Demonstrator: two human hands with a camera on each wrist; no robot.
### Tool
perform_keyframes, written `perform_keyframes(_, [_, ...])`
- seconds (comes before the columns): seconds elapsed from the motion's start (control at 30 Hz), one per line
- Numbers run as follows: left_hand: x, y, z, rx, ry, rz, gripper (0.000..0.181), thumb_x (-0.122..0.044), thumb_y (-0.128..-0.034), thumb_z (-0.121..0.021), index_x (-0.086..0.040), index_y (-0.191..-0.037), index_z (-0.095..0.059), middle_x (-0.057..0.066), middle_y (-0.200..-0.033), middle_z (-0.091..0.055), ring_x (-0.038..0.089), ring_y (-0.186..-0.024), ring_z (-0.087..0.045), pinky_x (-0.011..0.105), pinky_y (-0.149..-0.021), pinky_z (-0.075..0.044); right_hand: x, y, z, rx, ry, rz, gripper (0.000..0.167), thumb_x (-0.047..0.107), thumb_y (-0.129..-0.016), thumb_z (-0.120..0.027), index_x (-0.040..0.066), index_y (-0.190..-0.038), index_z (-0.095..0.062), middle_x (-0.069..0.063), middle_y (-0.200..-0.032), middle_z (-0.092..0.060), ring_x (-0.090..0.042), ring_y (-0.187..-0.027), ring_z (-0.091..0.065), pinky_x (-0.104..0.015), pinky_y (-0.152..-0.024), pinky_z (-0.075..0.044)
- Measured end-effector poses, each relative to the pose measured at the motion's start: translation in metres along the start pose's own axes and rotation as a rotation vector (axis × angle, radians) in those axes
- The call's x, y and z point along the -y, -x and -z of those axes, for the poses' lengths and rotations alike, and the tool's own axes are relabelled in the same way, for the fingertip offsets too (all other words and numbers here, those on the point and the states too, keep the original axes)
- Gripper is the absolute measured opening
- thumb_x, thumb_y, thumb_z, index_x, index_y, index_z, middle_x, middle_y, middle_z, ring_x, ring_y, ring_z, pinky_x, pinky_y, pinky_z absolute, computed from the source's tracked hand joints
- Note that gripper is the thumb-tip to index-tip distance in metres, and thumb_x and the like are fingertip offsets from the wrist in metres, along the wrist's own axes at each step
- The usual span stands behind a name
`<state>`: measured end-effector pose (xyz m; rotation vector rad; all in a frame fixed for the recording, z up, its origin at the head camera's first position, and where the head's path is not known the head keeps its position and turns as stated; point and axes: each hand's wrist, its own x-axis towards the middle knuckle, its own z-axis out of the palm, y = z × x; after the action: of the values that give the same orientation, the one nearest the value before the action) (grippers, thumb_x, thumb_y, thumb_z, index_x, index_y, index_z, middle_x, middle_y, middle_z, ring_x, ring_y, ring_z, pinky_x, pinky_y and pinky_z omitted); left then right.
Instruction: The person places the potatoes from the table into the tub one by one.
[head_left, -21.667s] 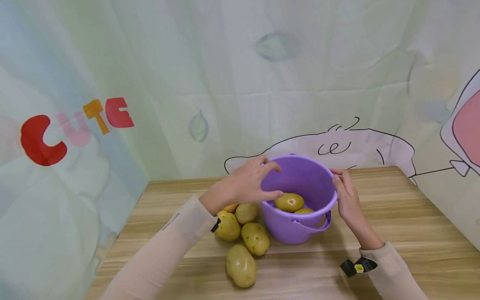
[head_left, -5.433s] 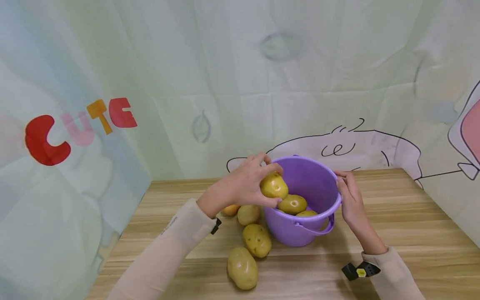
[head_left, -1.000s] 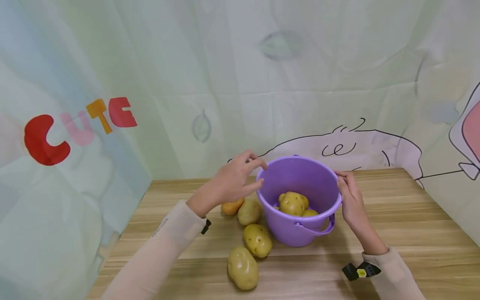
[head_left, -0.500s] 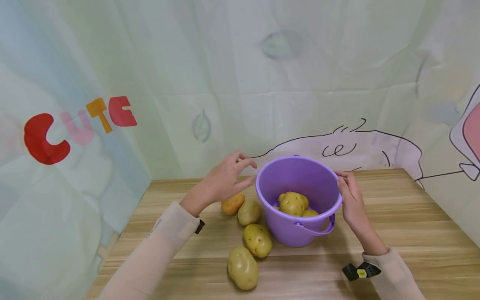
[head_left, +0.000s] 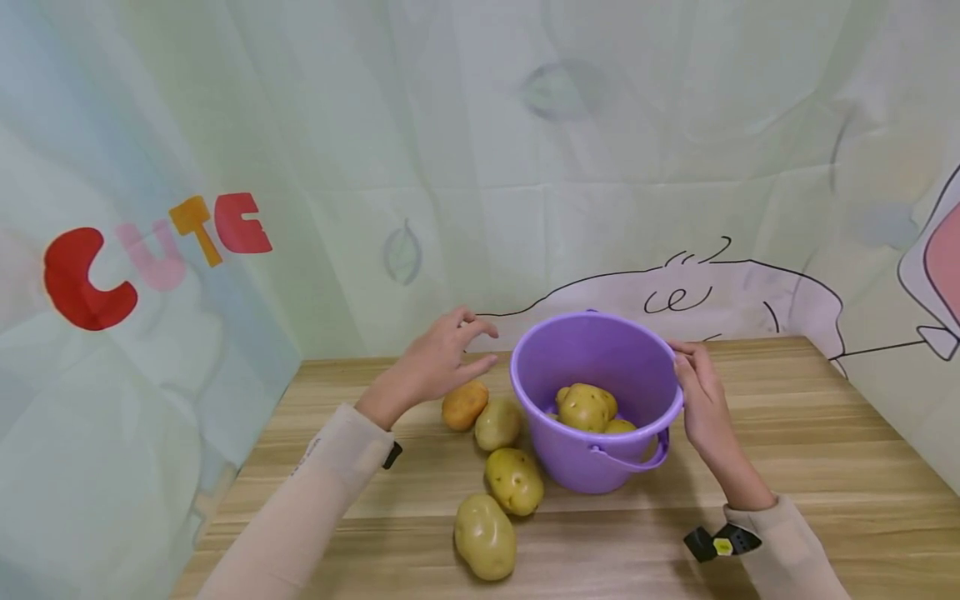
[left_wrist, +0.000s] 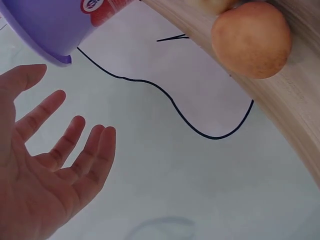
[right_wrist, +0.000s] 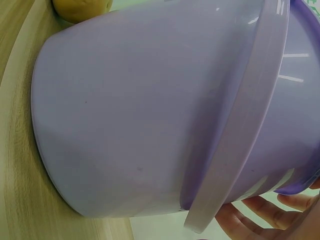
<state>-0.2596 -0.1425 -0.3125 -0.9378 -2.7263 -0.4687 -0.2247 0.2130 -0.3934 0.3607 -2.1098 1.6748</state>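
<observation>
The purple bucket (head_left: 573, 462) stands upright on the wooden table (head_left: 630, 550), yellow potatoes (head_left: 585, 408) piled inside it and its handle (head_left: 637, 462) hanging at its front right. At the bucket's right side, the right hand (head_left: 701, 396) pinches the rim between thumb and fingers. Left of the bucket, the left hand (head_left: 442, 358) hovers with fingers spread and slightly bent, above an orange-brown potato (head_left: 464, 406). A dull tan potato (head_left: 498, 425) lies just beside the bucket's left wall; a speckled potato (head_left: 514, 482) and a smooth, pale potato (head_left: 486, 537) lie to its front left.
</observation>
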Motion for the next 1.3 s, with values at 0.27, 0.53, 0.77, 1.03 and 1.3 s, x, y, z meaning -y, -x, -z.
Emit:
perform_keyframes(0.27, [0.009, 0.0, -0.005, 0.036, 0.002, 0.027, 0.031, -0.029, -0.0966, -0.066, -0.013, -0.123, -0.062, 0.014, -0.118, -0.053, 0.027, -0.098, -0.053, 0.042, -0.082, -0.05, 0.0, -0.001, 0.0, -0.006, -0.01, 0.005, 0.037, 0.017, -0.108, -0.035, -0.008, -0.133, -0.048, -0.025, -0.123, -0.057, -0.013, -0.1, -0.058, -0.019, -0.082, -0.048])
perform_keyframes(0.53, [0.02, 0.002, -0.015, 0.085, 0.005, 0.053, 0.037, -0.029, -0.0965, -0.065, -0.012, -0.129, -0.06, 0.016, -0.122, -0.052, 0.028, -0.103, -0.052, 0.044, -0.086, -0.049, -0.001, -0.001, 0.001, 0.001, -0.016, 0.002, 0.037, 0.017, -0.108, -0.035, -0.008, -0.133, -0.047, -0.027, -0.125, -0.057, -0.013, -0.1, -0.058, -0.02, -0.081, -0.05])
perform_keyframes(0.77, [0.027, 0.003, -0.023, 0.099, 0.037, 0.049, 0.037, -0.026, -0.0957, -0.066, -0.01, -0.129, -0.061, 0.018, -0.124, -0.052, 0.03, -0.105, -0.053, 0.046, -0.09, -0.048, -0.001, -0.001, 0.001, -0.002, -0.002, -0.005, 0.037, 0.017, -0.108, -0.035, -0.007, -0.134, -0.047, -0.027, -0.125, -0.057, -0.012, -0.1, -0.058, -0.02, -0.08, -0.05])
perform_keyframes(1.03, [0.03, 0.008, -0.032, 0.151, 0.052, 0.079, 0.043, -0.028, -0.0951, -0.066, -0.008, -0.132, -0.059, 0.02, -0.127, -0.052, 0.034, -0.11, -0.054, 0.049, -0.094, -0.046, -0.001, -0.001, 0.001, -0.003, 0.011, -0.009, 0.037, 0.017, -0.108, -0.035, -0.007, -0.133, -0.048, -0.026, -0.125, -0.057, -0.012, -0.1, -0.058, -0.02, -0.081, -0.049])
perform_keyframes(1.3, [0.034, 0.015, -0.04, 0.213, 0.069, 0.125, 0.045, -0.027, -0.0965, -0.065, -0.007, -0.135, -0.057, 0.024, -0.124, -0.053, 0.033, -0.106, -0.055, 0.049, -0.092, -0.047, -0.002, 0.0, 0.001, -0.001, 0.006, -0.002, 0.037, 0.017, -0.108, -0.035, -0.007, -0.133, -0.048, -0.027, -0.124, -0.057, -0.012, -0.099, -0.058, -0.021, -0.079, -0.049])
